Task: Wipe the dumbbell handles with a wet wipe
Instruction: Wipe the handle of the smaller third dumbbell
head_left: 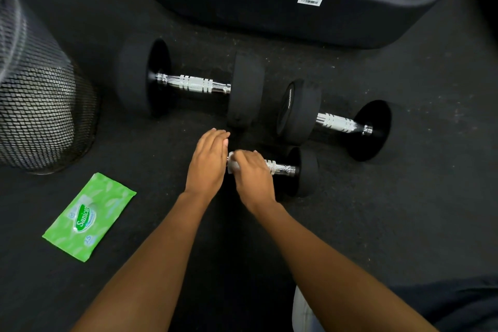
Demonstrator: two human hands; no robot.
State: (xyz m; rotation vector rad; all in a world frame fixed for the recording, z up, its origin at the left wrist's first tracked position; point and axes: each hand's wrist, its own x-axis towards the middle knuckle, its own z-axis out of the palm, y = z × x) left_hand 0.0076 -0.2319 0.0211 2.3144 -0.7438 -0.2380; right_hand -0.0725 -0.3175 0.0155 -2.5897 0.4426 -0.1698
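three dumbbells lie on the floor. one wipe pack, one wipe and one mesh bin are present.

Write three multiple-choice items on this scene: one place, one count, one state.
1. Where is the green wipes pack? A. on a shelf B. on the floor C. on a dumbbell
2. How many dumbbells show? A. one B. two C. three
3. What does the right hand do? A. grips a white wipe round the nearest dumbbell's handle B. hangs idle C. lifts the pack
Answers: 1 B, it lies flat there; 2 C, three lie ahead; 3 A, fingers curl over the wipe.
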